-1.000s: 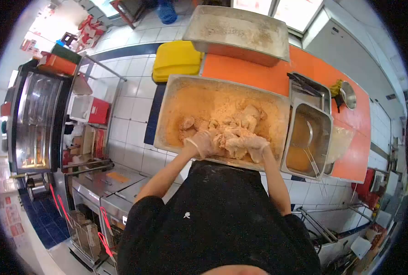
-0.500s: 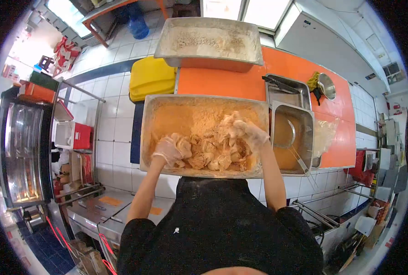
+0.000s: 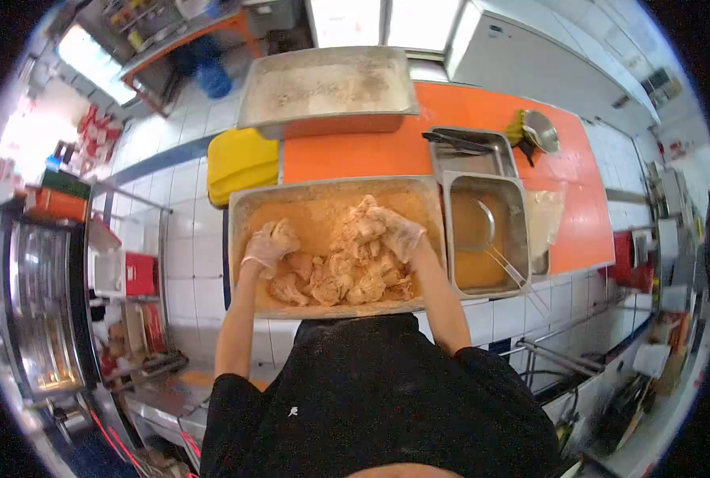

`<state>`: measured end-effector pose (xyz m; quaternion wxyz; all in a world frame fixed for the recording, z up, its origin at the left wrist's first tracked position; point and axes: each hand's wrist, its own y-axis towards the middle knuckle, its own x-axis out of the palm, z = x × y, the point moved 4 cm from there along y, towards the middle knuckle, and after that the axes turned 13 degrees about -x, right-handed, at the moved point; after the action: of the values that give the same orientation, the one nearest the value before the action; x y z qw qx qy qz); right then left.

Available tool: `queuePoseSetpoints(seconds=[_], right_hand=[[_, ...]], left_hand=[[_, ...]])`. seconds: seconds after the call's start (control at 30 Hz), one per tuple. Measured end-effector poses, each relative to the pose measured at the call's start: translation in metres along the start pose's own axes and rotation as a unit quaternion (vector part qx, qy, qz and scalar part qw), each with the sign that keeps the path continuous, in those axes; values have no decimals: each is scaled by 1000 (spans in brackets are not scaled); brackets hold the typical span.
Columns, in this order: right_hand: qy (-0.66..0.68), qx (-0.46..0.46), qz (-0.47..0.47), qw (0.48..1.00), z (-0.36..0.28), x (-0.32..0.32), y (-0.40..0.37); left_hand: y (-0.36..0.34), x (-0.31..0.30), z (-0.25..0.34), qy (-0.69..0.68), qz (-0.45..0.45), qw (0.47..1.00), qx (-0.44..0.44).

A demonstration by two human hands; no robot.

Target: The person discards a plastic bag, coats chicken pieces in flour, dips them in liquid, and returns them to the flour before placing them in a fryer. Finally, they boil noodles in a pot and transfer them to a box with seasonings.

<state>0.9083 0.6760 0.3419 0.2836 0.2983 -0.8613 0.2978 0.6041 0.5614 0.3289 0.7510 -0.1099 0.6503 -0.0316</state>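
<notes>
Orange counter, smooth, carries a large rectangular steel pan at its near edge. The pan holds powdery tan breading and lumpy coated pieces, heaped at its near side.

Step judged: dredging. Left hand and right hand, both in thin clear gloves, each have the grip closed on raised coated pieces.

Next move calls for a gentle toss, keeping the crust intact.

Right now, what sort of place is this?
Probably a restaurant kitchen: gloved left hand and right hand handle breaded chicken pieces in a rectangular steel pan of orange flour, beside a steel tub of liquid.
</notes>
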Motion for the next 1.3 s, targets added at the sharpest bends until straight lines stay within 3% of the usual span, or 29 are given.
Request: queuePoseSetpoints(seconds=[0.03,0.07,0.1,0.17,0.23,0.3,0.33,0.37,0.43,0.5,0.57,0.6,0.63,0.67,0.77,0.8,0.87,0.9,0.93,0.97,1.0,1.03,1.07,1.1,1.13,1.2,1.23,1.27,1.3], right_hand=[[6,-10,22,1000,-1,2,-6],[12,-20,43,999,-2,4,-11],[-16,-37,53,998,-3,5,-15],[-38,-71,77,994,-9,-5,-23],[250,-167,-7,954,-6,-7,-26],[258,-183,-74,946,-13,-1,-35],[20,-85,15,996,-35,31,-53],[-221,20,97,970,-49,43,-61],[-223,-45,65,972,-13,12,-19],[-222,-105,27,969,-3,12,0],[-169,-5,-56,984,-8,31,-7],[-167,-4,-60,984,-8,34,-12],[-201,2,-22,979,-9,34,-17],[-236,6,17,972,-12,32,-19],[-121,-78,13,990,-22,26,-30],[-123,-86,13,989,-23,24,-35],[195,-202,120,952,-23,9,-45],[196,-207,123,951,-21,0,-49],[205,-262,98,938,-24,-9,-54],[213,-314,74,922,-26,-17,-59],[240,-299,33,923,-25,-24,-60],[241,-297,38,923,-24,-22,-65],[268,-288,35,919,-23,-20,-69],[293,-283,31,913,-28,-18,-72],[290,-285,36,913,-33,-16,-76],[659,-141,-18,739,-38,-1,-82],[799,-62,-46,596,-41,7,-89],[901,20,-75,427,-46,13,-97],[937,54,-88,334,-46,14,-102]], left_hand=[[2,-2,-5,-92,-1,995,45],[17,26,-31,-348,-54,936,17],[25,61,-57,-467,-60,882,30],[44,74,-61,-570,-82,816,57],[34,53,-37,-401,-85,906,105],[4,39,-5,-230,-76,961,135],[-4,35,9,-186,-74,970,138],[-13,31,24,-141,-72,977,142],[-11,21,40,120,14,990,77],[-10,45,17,91,37,994,41],[-12,28,18,66,63,996,23],[-14,17,17,-158,17,985,-67],[-15,6,18,-374,-25,915,-149],[-11,8,10,-372,-18,916,-147],[-11,21,-23,-588,-165,777,-156],[-12,1,-25,-385,-25,921,56],[-26,-20,-6,-132,119,946,270],[-25,-14,-8,-450,-38,887,95],[-27,0,-7,-695,-192,686,-100],[-18,18,-15,-695,-197,684,-100],[-10,30,-16,-470,-90,870,117],[-19,28,0,-178,31,931,318],[-22,29,1,-180,28,930,319],[-11,36,-6,-402,-103,898,145],[-11,39,0,-585,-228,777,-44],[-18,17,21,-644,-209,734,-44],[-19,13,25,-704,-184,685,-50],[-15,18,25,-705,-193,681,-47],[-12,28,19,-603,-203,765,-98]])
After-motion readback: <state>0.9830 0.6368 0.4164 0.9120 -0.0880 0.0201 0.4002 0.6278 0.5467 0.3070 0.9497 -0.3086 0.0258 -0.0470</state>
